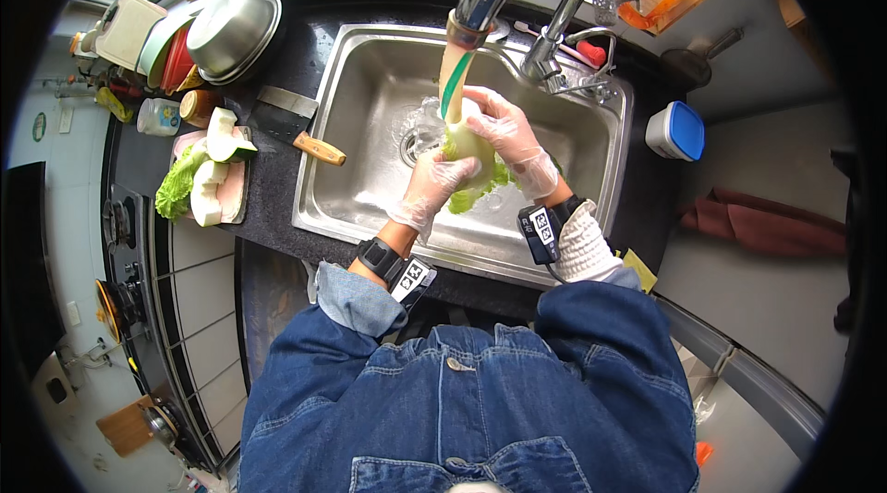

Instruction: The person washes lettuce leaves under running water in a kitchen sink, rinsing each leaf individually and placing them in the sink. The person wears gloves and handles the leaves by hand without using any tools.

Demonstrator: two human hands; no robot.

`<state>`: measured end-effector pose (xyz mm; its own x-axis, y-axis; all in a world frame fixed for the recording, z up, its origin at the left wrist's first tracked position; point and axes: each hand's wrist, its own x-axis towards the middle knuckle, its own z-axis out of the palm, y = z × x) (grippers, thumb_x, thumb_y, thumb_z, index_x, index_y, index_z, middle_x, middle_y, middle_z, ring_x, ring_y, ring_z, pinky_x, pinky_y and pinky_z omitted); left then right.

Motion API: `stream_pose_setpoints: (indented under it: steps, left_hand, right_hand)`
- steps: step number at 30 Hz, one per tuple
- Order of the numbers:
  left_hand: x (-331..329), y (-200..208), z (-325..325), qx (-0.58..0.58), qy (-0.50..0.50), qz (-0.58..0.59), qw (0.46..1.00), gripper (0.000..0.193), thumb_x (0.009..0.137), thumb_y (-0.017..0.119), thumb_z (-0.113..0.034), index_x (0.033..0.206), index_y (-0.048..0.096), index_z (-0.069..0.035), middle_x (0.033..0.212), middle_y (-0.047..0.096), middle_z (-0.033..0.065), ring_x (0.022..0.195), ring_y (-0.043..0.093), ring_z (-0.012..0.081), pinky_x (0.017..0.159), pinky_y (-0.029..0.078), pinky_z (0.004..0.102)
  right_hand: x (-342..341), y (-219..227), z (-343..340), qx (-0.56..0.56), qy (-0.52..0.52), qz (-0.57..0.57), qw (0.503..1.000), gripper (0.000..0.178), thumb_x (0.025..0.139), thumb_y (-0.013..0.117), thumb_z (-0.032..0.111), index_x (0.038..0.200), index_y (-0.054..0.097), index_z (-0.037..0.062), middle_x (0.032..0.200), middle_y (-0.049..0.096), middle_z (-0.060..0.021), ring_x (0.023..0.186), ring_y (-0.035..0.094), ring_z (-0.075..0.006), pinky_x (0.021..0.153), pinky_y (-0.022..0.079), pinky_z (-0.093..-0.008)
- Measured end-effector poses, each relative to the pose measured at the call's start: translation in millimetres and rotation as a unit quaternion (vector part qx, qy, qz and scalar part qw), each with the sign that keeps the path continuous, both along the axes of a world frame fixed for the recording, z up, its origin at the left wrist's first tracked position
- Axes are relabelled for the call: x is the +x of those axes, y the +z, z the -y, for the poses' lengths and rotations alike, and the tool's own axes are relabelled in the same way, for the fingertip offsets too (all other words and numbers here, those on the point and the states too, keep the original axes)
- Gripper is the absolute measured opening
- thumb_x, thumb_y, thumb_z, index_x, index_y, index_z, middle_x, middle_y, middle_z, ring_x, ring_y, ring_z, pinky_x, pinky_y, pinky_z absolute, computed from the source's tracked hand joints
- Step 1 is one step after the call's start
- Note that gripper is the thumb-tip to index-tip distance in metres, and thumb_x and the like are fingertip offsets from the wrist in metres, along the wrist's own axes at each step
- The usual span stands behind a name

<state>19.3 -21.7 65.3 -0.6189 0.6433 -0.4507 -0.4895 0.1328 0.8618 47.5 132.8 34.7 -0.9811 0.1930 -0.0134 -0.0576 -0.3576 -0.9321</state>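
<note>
Over the sink (358,114), both my hands, in clear plastic gloves, hold a pale green vegetable (474,154). My left hand (436,183) grips its lower left side, fingers curled round it. From the upper right, my right hand (510,134) wraps its top. Frilly green leaves (499,181) show just below the vegetable; whether they are joined to it I cannot tell. A pale tube with a green stripe (455,82) hangs from the faucet (480,8) and ends right at the vegetable. Behind my left hand, the drain (407,149) is partly hidden.
A cleaver with a wooden handle (319,148) overlaps the sink's left rim. Left of it, a pink board (236,188) bears thick white melon slices (207,193) and a lettuce leaf (176,186). A metal bowl (231,36) stands behind. At right sits a blue-lidded tub (682,130).
</note>
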Motion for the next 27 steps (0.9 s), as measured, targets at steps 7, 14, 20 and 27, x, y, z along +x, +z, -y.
stream_pose_setpoints:
  steps: [7, 14, 20, 27]
  left_hand:
    - [-2.9, 1.4, 3.9, 0.042, 0.033, -0.139, 0.989, 0.031, 0.080, 0.066, -0.020, 0.103, 0.059, -0.001, 0.091, 0.061, 0.0016, 0.082, 0.053, 0.0071, 0.074, 0.044, 0.0234]
    - [-7.7, 6.5, 7.3, 0.097, -0.067, -0.133, 0.984, 0.036, 0.082, 0.062, -0.024, 0.109, 0.055, -0.001, 0.096, 0.059, 0.0020, 0.086, 0.052, 0.0079, 0.076, 0.044, 0.0232]
    - [-5.3, 9.6, 13.1, 0.095, -0.127, -0.069, 0.985, 0.035, 0.083, 0.060, -0.028, 0.105, 0.056, -0.001, 0.090, 0.058, 0.0014, 0.083, 0.051, 0.0074, 0.073, 0.043, 0.0233]
    - [-11.5, 6.9, 17.1, 0.052, -0.175, -0.091, 0.979, 0.033, 0.087, 0.055, -0.026, 0.107, 0.055, -0.001, 0.096, 0.057, -0.0001, 0.087, 0.049, 0.0065, 0.078, 0.041, 0.0227]
  right_hand:
    - [21.3, 17.2, 7.6, 0.001, 0.037, 0.055, 0.998, 0.040, 0.079, 0.061, 0.011, 0.115, 0.050, -0.0001, 0.107, 0.056, -0.0079, 0.099, 0.052, -0.0142, 0.088, 0.040, -0.0278]
    - [29.5, 42.5, -24.2, 0.069, 0.141, 0.080, 0.984, 0.035, 0.080, 0.059, 0.018, 0.109, 0.055, 0.0002, 0.102, 0.058, -0.0065, 0.095, 0.052, -0.0128, 0.086, 0.040, -0.0262]
    - [21.4, 45.4, -30.9, 0.192, 0.160, 0.045, 0.967, 0.038, 0.088, 0.048, 0.039, 0.088, 0.058, 0.0018, 0.082, 0.055, -0.0013, 0.079, 0.049, -0.0103, 0.076, 0.040, -0.0258]
    - [14.6, 49.3, -23.3, 0.430, 0.114, -0.054, 0.894, 0.006, 0.079, 0.059, 0.010, 0.078, 0.057, 0.0040, 0.072, 0.052, -0.0062, 0.068, 0.050, -0.0198, 0.065, 0.042, -0.0294]
